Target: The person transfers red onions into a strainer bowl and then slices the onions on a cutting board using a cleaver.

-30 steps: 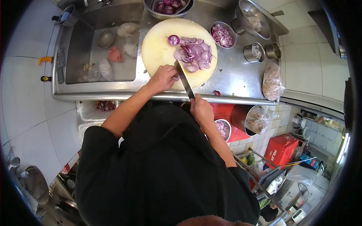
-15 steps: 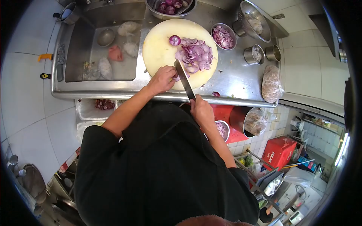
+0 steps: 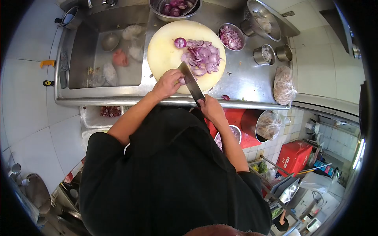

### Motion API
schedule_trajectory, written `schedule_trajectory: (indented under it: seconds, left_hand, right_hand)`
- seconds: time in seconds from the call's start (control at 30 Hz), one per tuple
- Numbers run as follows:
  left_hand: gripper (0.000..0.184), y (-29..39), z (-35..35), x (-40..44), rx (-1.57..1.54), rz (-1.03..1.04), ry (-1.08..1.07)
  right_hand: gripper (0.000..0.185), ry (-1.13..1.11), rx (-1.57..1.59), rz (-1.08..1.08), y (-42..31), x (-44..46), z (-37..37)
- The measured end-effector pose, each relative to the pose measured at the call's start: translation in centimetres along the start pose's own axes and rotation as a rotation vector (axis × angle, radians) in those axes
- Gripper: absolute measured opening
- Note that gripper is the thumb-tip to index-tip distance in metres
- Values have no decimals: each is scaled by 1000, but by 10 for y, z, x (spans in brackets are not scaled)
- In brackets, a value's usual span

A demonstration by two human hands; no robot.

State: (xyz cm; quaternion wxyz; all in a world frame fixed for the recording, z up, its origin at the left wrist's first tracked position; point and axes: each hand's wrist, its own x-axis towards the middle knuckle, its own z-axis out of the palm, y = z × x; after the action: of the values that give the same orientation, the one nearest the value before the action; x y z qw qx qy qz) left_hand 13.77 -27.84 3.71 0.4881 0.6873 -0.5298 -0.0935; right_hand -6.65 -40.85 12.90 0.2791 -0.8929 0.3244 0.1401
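Fingers of the left hand [image 3: 167, 83] pinch an onion piece [image 3: 182, 81] on the board [image 3: 163, 45], steadying it, I judge, for the knife [image 3: 191, 83] the right hand [image 3: 212, 108] clasps; slices [image 3: 203, 57] lie just beyond them.

Knife [image 3: 191, 83]: broad, dark-grey blade, held slantwise at upper centre of the frame, tip pointed upper left. Onion piece [image 3: 182, 81]: pale purple, largely hidden, held just left of the blade. Onion slices [image 3: 204, 56]: thin, purple-edged, heaped loosely above the blade. Red onion [image 3: 180, 42]: glossy, pale-centred, set at the heap's upper left.
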Motion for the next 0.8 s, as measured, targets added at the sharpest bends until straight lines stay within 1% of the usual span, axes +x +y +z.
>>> schedule_trajectory:
  seconds: [0.1,0.2,0.23,0.3,0.4,0.5,0.6,0.7,0.8]
  left_hand:
    - [27,10,-11,10,167,-60,-187]
    - [28,25,-5,22,389,-306,-263]
    - [27,35,-9,29,311,-450,-312]
    - [26,53,-13,40,144,-733,-410]
    - [23,33,-2,15,146,-245,-63]
    - [23,13,-6,13,116,33,-83]
    - [24,-4,-7,23,99,175,-201]
    - [20,-5,-8,30,129,202,-265]
    - [17,-3,-4,30,92,234,-173]
  right_hand:
    - [34,43,37,53,17,3,4]
    - [35,50,66,96,18,1,3]
    - [35,47,77,114,17,-1,1]
    - [34,64,42,81,14,-5,3]
    - [33,66,24,85,4,-12,2]
    - [32,64,3,92,-6,-12,5]
    - [31,65,-15,98,-7,-11,9]
    - [30,65,-30,107,-12,-22,-2]
    - [30,85,-27,85,-21,-27,-8]
